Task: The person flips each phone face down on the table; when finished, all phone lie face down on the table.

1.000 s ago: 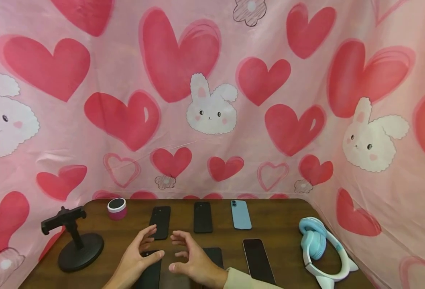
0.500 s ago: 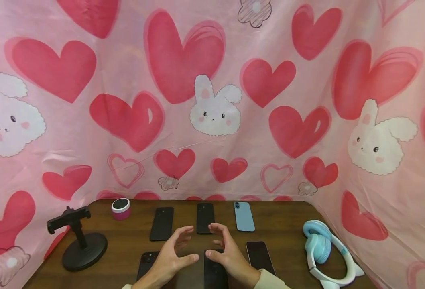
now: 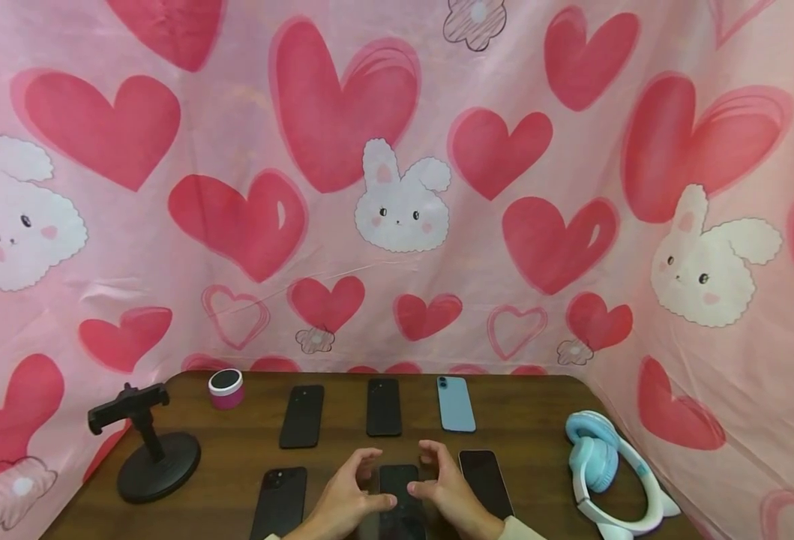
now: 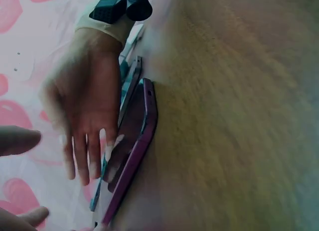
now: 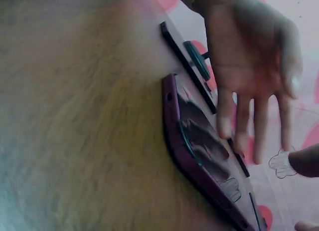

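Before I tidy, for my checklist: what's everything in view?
black phones: three, black, two rear, one front left
blue phone: one, blue, rear right
middle phone: one, dark, between hands
right phone: one, dark, front right
round gadget: one, pink and white, rear left
phone stand: one, black, left
headphones: one, white and blue, right
table: one, brown, beneath
backdrop: one, pink with hearts, behind
wrist camera: one, black, right sleeve
sleeves: two, cream, wrists
left hand: one, beside middle phone
right hand: one, beside middle phone

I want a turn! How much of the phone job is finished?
Done, it seems: six phones lie in two rows on the table. Now: the left hand and right hand hover by the front middle phone, not gripping it. To do, maybe: gripping it; it lies flat.
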The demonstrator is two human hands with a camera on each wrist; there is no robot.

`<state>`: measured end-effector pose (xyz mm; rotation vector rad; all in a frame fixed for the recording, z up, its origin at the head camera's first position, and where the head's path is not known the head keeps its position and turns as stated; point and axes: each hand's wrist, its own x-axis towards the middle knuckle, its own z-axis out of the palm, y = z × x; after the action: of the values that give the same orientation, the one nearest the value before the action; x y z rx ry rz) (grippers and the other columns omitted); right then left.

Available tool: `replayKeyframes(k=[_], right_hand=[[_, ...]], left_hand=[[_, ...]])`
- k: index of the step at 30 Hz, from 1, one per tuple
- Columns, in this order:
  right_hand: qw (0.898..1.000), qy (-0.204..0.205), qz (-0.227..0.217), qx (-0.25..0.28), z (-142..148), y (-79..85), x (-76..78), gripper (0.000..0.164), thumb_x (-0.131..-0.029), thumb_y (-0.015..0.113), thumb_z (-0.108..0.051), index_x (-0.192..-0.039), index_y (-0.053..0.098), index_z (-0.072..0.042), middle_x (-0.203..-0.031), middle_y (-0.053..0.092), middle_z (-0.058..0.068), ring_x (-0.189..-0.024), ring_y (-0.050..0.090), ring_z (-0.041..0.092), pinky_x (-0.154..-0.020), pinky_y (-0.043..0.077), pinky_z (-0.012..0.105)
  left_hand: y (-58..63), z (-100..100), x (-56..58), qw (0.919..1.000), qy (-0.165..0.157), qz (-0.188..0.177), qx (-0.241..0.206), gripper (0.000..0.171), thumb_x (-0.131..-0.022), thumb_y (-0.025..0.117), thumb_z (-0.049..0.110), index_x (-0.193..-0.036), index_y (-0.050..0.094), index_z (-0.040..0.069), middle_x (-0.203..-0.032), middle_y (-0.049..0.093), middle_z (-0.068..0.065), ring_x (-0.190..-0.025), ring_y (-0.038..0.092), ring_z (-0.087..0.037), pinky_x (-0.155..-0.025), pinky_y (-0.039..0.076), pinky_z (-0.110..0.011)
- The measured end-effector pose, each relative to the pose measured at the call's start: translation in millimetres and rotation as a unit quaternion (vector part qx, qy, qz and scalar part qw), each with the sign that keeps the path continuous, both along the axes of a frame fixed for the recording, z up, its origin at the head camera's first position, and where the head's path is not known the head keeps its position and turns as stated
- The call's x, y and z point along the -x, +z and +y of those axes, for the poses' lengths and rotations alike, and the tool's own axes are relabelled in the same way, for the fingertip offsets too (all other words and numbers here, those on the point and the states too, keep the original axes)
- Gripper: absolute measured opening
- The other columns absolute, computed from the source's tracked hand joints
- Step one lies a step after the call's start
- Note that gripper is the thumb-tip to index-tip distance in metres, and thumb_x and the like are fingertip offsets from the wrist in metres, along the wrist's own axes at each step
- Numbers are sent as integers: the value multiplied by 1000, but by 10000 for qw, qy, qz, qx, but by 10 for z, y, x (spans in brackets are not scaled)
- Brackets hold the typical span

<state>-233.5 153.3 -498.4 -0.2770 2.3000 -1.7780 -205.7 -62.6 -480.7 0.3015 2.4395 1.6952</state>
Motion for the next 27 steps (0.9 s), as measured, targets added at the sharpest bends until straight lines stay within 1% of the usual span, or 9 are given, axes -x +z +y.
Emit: replayKeyframes(k=[2,5,9,12,14,20,23,25,27], right_hand=[[9999,2,-30,-120,5,-7,-8,70,-89,71,-11,-146,34,4,-146,42,30,-131,43,45,-97,49,53],[9998,69,-21,-193,3,-15,-16,65,-88,70,-10,-143,38,5,-142,47,30,-130,46,47,-98,48,56],[9996,221,-102,-122,-21,-34,-18,60,-88,69,-9,-139,41,6,-140,50,31,-129,50,47,-98,51,55],[9995,293,-127,-26,-48,-50,-28,58,-87,68,-7,-137,43,7,-139,51,32,-128,53,47,-98,53,53],[9993,337,-108,92,-68,-61,-37,57,-86,68,-5,-137,44,8,-139,51,33,-129,53,47,-99,54,52],[9985,372,46,402,-145,-74,-49,55,-85,68,1,-134,45,10,-137,53,32,-130,54,45,-106,52,49],[9992,336,28,191,-156,-71,-50,54,-84,69,1,-134,47,7,-133,57,30,-119,63,40,-96,57,47],[9995,318,-25,4,-153,-68,-44,53,-85,70,0,-133,49,5,-129,59,28,-112,66,35,-89,59,45],[9993,321,-57,-172,-149,-68,-36,53,-85,70,-2,-133,50,3,-128,60,26,-107,67,32,-85,58,45]], left_hand=[[-26,-12,1,9996,46,-133,257,69,-80,83,25,-139,51,8,-138,56,-28,-108,63,-35,-81,54,-55],[-60,-29,1,9987,-44,-267,423,68,-79,83,24,-137,53,9,-136,57,-29,-103,63,-30,-79,53,-54],[-83,-53,10,9986,-221,-356,317,67,-80,83,21,-138,52,9,-139,55,-30,-105,63,-32,-83,53,-57],[-104,-81,18,9987,-272,-380,217,67,-80,82,19,-139,52,7,-139,54,-30,-106,61,-33,-83,52,-56],[-119,-105,24,9988,-254,-404,145,67,-80,81,17,-139,52,6,-140,53,-31,-107,61,-35,-84,52,-56],[-149,-159,56,9991,-36,-418,11,66,-81,80,12,-139,50,2,-139,54,-30,-109,60,-37,-83,53,-54],[-163,-173,62,9990,-33,-443,-63,65,-81,79,11,-138,50,-1,-137,55,-30,-111,60,-39,-85,54,-55],[-172,-180,67,9987,-57,-491,-128,64,-82,78,10,-138,50,-2,-137,55,-30,-113,60,-42,-88,54,-56],[-177,-188,71,9983,-74,-548,-205,63,-82,78,9,-138,50,-4,-137,53,-32,-115,59,-44,-90,54,-56]])
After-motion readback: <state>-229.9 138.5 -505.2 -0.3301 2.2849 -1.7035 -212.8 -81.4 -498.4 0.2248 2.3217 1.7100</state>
